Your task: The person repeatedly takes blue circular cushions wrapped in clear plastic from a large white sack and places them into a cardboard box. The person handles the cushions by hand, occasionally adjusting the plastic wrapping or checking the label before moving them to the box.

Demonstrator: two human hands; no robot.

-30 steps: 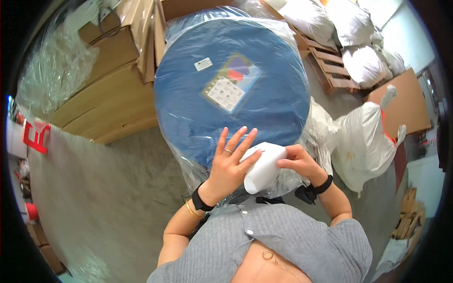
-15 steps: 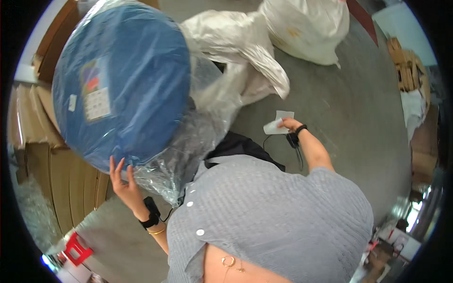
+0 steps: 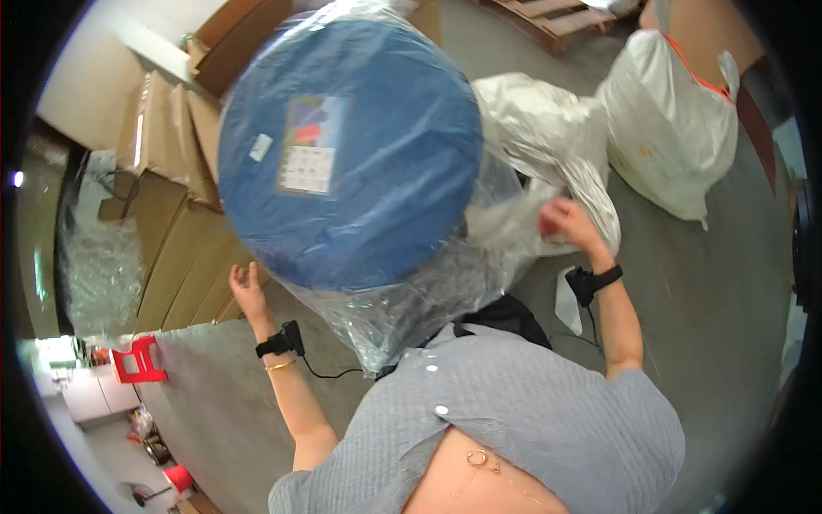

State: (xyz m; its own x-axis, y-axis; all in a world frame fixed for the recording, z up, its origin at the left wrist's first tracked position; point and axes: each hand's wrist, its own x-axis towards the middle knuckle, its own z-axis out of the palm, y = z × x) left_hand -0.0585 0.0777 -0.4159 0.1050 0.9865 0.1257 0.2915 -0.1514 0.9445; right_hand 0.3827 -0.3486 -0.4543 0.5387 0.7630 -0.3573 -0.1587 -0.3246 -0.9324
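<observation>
Blue disc [image 3: 394,180] in clear plastic [image 3: 479,270], two hands near its lower edge.
One disc lay ahead of the person, bearing two items: one small label [image 3: 260,146] and one coloured sheet [image 3: 310,146]. The left hand [image 3: 248,289] was just beside the lower left edge, fingers slightly curled and parted, gripping nothing. The right hand [image 3: 572,227] was blurred before the nearer of two pale sacks [image 3: 668,128]; whether it pinched anything could not be told. One white paper [image 3: 567,304] showed below that wrist, and one red stool [image 3: 141,360] stood far left.
</observation>
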